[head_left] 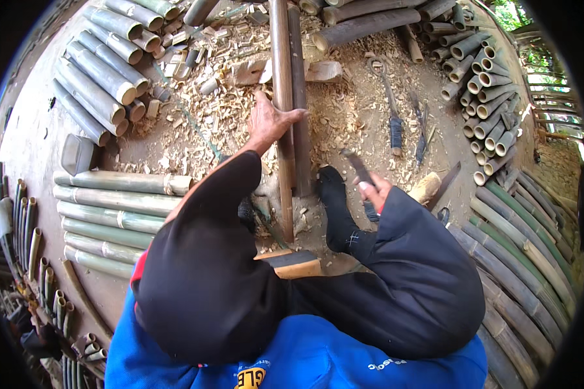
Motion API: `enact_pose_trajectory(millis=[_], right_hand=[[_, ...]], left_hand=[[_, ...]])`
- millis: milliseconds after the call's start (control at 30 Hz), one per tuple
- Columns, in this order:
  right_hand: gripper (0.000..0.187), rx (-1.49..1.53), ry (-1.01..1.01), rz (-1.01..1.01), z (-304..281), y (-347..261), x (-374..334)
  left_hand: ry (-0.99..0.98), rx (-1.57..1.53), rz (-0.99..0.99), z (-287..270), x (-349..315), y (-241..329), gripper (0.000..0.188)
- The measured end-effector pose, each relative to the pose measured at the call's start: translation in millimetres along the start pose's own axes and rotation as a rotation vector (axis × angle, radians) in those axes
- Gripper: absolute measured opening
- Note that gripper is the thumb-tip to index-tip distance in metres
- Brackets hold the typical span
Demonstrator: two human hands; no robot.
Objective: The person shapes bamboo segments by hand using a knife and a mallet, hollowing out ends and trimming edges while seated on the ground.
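A long brown bamboo pole [281,52] runs lengthwise in front of me, between my legs. My left hand [270,123] grips it around the middle, thumb stretched across to the right. Beside it on the right lies a second, darker pole [298,71]. Both rest over a pale wooden block [324,71] on the ground. Over to the right, my right hand [375,192] is closed on a knife, whose short dark blade [354,161] points up and left, apart from the poles. Its handle is mostly hidden in my fingers.
Wood shavings [220,123] cover the ground. A hand tool with a dark wrapped grip [396,133] lies right of the poles, near a wide blade [445,185]. Bamboo lengths [110,201] lie at left, and stacked tubes [486,97] at right. A clear plastic container [78,154] stands left.
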State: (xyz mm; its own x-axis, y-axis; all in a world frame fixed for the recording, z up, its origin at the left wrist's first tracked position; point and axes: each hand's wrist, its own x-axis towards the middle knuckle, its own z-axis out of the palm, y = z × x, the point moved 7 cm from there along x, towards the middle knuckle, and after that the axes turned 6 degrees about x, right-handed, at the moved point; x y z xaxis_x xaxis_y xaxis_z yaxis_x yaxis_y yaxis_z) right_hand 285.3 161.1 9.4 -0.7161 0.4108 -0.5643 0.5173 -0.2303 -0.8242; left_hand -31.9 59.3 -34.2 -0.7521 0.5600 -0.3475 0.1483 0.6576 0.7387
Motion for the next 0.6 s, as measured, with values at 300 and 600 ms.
enact_pose_trajectory(millis=[300, 600], right_hand=[[0.013, -1.139, -0.320, -0.370, 79, -17, -7], [0.012, -1.306, -0.361, -0.407, 102, -38, 5]], left_hand=[[0.022, 0.148, 0.219, 5, -3, 14, 0.073], [0.013, 0.107, 0.197, 6, -2, 8, 0.068]])
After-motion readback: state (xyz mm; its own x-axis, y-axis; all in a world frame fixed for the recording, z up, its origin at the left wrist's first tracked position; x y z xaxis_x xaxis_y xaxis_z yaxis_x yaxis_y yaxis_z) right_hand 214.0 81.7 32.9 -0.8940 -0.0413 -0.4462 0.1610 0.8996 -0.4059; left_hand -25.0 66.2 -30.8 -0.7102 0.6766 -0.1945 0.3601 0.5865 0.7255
